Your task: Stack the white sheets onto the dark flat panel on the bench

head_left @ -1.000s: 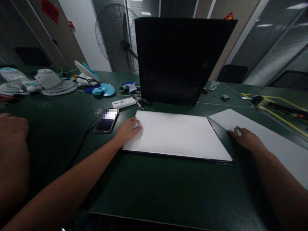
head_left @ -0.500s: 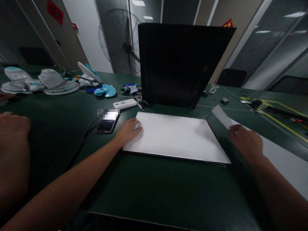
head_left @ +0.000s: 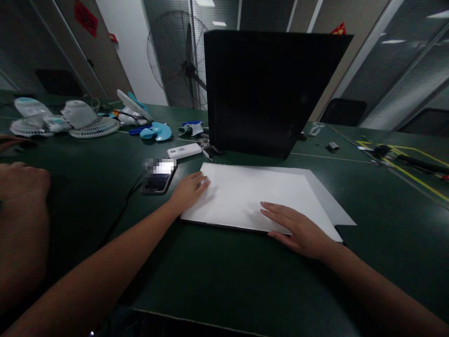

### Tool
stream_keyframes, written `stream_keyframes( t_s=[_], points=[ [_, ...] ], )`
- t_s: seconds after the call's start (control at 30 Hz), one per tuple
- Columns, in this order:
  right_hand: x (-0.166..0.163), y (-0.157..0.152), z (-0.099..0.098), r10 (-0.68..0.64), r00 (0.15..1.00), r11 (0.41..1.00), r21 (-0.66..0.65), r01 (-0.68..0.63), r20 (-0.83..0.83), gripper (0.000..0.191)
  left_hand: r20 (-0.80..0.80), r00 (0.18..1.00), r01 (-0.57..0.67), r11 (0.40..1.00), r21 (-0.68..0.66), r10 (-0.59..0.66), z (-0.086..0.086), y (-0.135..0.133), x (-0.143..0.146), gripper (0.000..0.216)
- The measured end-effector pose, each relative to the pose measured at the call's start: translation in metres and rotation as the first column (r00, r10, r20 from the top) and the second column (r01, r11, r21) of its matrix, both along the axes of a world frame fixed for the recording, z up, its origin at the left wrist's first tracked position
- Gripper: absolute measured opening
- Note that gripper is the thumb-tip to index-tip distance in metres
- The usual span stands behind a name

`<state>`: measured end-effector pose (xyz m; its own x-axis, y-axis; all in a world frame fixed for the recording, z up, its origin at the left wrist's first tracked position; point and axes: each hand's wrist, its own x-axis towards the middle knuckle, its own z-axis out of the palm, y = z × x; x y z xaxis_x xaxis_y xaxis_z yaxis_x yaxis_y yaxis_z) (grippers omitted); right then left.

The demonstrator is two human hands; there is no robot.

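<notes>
A stack of white sheets (head_left: pixel 245 192) lies flat on the dark green table (head_left: pixel 224 281), in front of an upright black panel (head_left: pixel 270 89). My left hand (head_left: pixel 189 189) rests on the stack's left edge, fingers bent over it. My right hand (head_left: pixel 294 227) lies flat and open on the near right part of the top sheet. A second white sheet (head_left: pixel 333 210) sticks out askew at the stack's right side.
A phone (head_left: pixel 157 175) and a white power bank (head_left: pixel 184 150) lie left of the sheets, with a cable running toward me. Fan parts and blue blades (head_left: pixel 156 132) crowd the far left. Another person's arm (head_left: pixel 21 224) is at the left edge. Small tools lie at the far right.
My right hand lifted the separate white sheet from the right and brought it over onto the stack, then settled flat on top. My left hand stayed on the left edge.
</notes>
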<state>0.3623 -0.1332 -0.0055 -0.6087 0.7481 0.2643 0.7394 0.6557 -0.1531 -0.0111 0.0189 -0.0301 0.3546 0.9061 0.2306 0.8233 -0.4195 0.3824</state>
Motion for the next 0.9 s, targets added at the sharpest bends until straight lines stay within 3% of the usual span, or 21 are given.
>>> stream_keyframes(
  t_s=[0.07,0.13,0.2,0.27,0.33,0.4,0.47,0.67,0.9],
  points=[
    [0.013,0.008,-0.002,-0.084,0.995,0.996,0.032,0.086,-0.062,0.058,-0.014,1.0,-0.009,1.0,-0.003,0.009,0.0,-0.001,0.001,0.057],
    [0.039,0.019,-0.005,-0.309,0.948,0.946,0.081,0.315,-0.073,0.059,-0.043,0.999,-0.015,1.0,-0.002,0.015,-0.002,-0.001,0.001,0.063],
    [0.075,0.031,-0.01,-0.576,0.817,0.811,0.105,0.575,-0.028,0.066,-0.075,0.997,-0.016,1.0,0.003,0.016,-0.003,-0.001,0.002,0.069],
    [0.114,0.038,-0.012,-0.772,0.633,0.636,0.07,0.769,0.06,0.078,-0.096,0.995,-0.015,1.0,0.014,0.016,-0.005,0.0,0.002,0.072],
    [0.145,0.041,-0.012,-0.869,0.463,0.463,-0.039,0.885,0.174,0.092,-0.105,0.994,-0.012,1.0,0.018,0.014,-0.007,0.001,0.001,0.07],
    [0.161,0.041,-0.01,-0.894,0.378,0.359,-0.119,0.926,0.242,0.097,-0.104,0.995,-0.01,1.0,0.017,0.011,-0.008,0.002,0.0,0.064],
    [0.162,0.039,-0.006,-0.899,0.366,0.344,-0.129,0.93,0.241,0.093,-0.103,0.995,-0.005,1.0,0.019,0.007,-0.008,0.004,-0.002,0.059],
    [0.122,0.032,-0.001,-0.887,0.389,0.405,0.013,0.914,0.248,0.08,-0.094,0.995,0.012,1.0,0.019,-0.01,-0.009,0.006,-0.005,0.057],
    [0.088,0.022,0.011,-0.876,0.396,0.424,0.047,0.905,0.276,0.077,-0.097,0.995,-0.011,1.0,0.001,0.011,-0.005,0.002,-0.001,0.054]
  ],
)
